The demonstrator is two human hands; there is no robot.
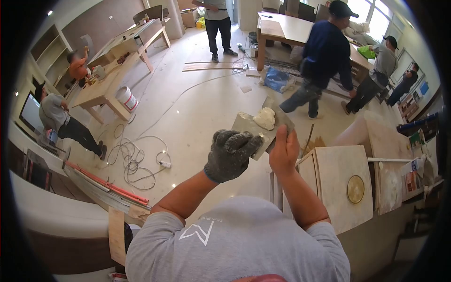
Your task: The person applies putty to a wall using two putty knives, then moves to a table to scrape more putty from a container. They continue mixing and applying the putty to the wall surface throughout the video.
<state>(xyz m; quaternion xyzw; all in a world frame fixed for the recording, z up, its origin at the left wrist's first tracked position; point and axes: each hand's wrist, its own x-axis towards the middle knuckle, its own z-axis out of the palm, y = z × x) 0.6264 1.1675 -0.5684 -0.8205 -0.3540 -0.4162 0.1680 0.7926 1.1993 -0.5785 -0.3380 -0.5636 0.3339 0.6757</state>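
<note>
My left hand (232, 155) wears a dark grey glove smeared with pale dust, its fingers closed round a flat putty knife (244, 123) with a broad grey blade. Bare, my right hand (284, 151) grips a second flat putty knife (284, 121) at its near end. The two blades meet and overlap in front of my chest. A thick lump of cream-white putty (264, 118) rests on them where they come together. The handles are mostly hidden by my fingers.
A pale cabinet (336, 181) with a round yellowish lid (355, 189) stands at right. Coiled cable (134, 162) lies on the floor, left. A white bucket (126, 98) is beside a wooden workbench (105, 87). A person in dark blue (326, 54) walks ahead; several other people stand around.
</note>
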